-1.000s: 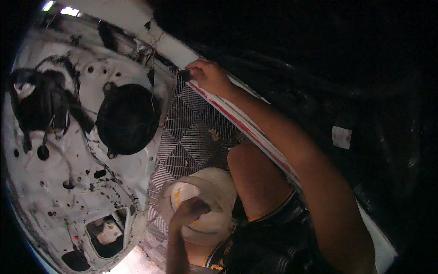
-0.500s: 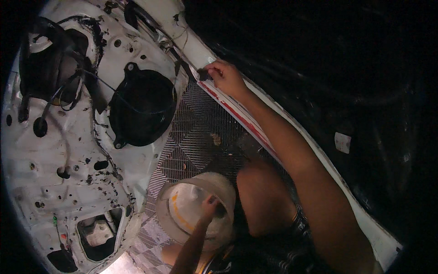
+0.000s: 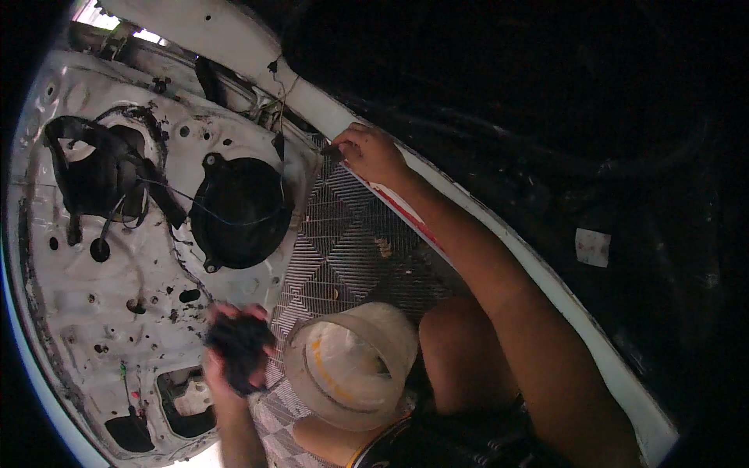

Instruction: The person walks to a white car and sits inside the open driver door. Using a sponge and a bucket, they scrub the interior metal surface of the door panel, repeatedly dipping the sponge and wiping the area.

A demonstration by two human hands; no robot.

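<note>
My left hand (image 3: 221, 366) is raised beside the bare car door panel (image 3: 109, 292), left of the bucket. It is closed around a dark bundle (image 3: 242, 347), blurred by motion, that looks like a crumpled cloth. My right arm stretches up along the white door sill (image 3: 538, 296). At its far end my right hand (image 3: 373, 156) is closed, fingers bent at the sill's edge, with a small dark piece (image 3: 332, 152) at the fingertips whose kind I cannot make out. The whitish translucent bucket (image 3: 300, 374) stands between my left hand and my bent knee (image 3: 464, 351).
A round black speaker-shaped part (image 3: 238, 214) and loose cables (image 3: 160, 187) are on the door panel. Below lies a ribbed grey floor mat (image 3: 335, 226) with small debris. Dark plastic sheeting (image 3: 499, 156) covers the right side, with a pale paper tag (image 3: 593, 247).
My left hand has come out of the bucket and moved left with the dark bundle. My right hand stays by the sill's far end. The whole view has shifted.
</note>
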